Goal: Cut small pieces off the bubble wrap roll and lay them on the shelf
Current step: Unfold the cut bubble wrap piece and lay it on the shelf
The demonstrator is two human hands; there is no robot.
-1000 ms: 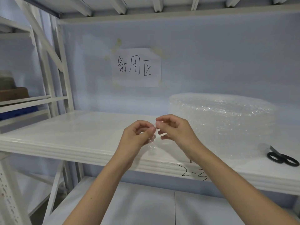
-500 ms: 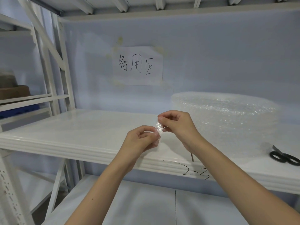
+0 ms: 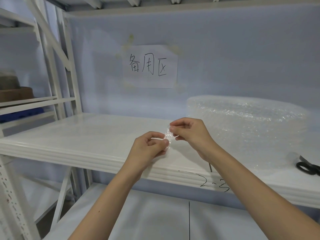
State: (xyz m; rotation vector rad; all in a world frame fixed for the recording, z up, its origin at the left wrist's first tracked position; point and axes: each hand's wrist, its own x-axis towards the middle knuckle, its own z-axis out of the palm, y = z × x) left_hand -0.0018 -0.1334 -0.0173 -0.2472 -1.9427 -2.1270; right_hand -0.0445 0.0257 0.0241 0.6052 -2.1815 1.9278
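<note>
A small clear piece of bubble wrap (image 3: 167, 137) is pinched between both my hands above the front of the white shelf (image 3: 97, 134). My left hand (image 3: 149, 148) grips its lower end with thumb and forefinger. My right hand (image 3: 188, 132) grips its upper end. The big bubble wrap roll (image 3: 245, 122) lies flat on the shelf to the right, behind my right hand. Black scissors (image 3: 308, 168) lie on the shelf at the far right edge of view.
A paper sign (image 3: 150, 66) with handwriting hangs on the back wall. A lower shelf board (image 3: 155, 215) runs under my arms. White rack uprights (image 3: 69, 70) stand at the left, with a brown box (image 3: 17, 93) on the neighbouring rack.
My hands have shifted from level with each other to staggered, left hand lower and right hand higher, and the small piece now stretches slantwise between them.
</note>
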